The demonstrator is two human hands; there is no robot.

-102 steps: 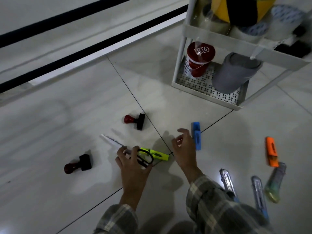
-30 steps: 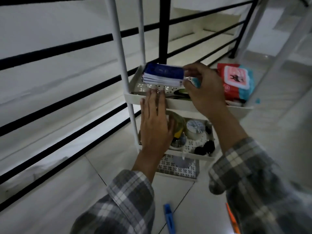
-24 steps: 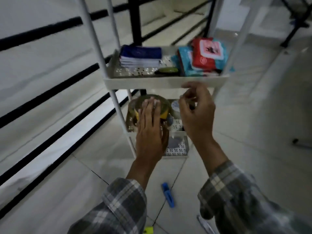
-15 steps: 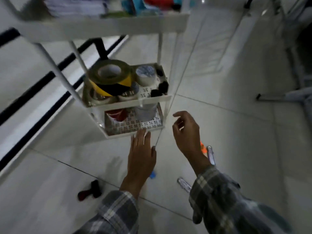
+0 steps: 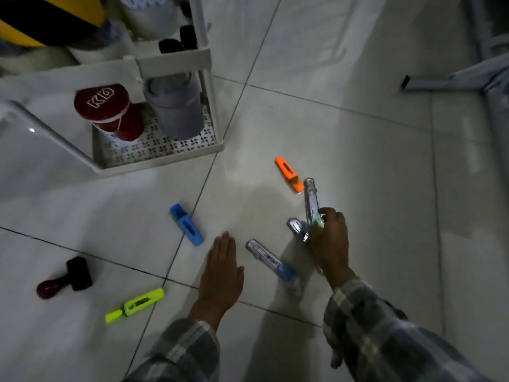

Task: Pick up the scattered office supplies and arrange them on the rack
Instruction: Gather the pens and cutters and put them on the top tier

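Head view: my right hand (image 5: 329, 241) is closed around a clear cutter (image 5: 311, 201), lifted beside the orange marker (image 5: 289, 173). My left hand (image 5: 221, 271) is flat, fingers spread, empty. Blue marker (image 5: 187, 224) lies left of the orange one, rack (image 5: 154, 158) farther left, another cutter (image 5: 271, 263) between my hands.

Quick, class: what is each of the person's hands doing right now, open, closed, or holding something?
Left hand: open and flat, fingers straight, holding nothing.
Right hand: closed on a clear utility knife.
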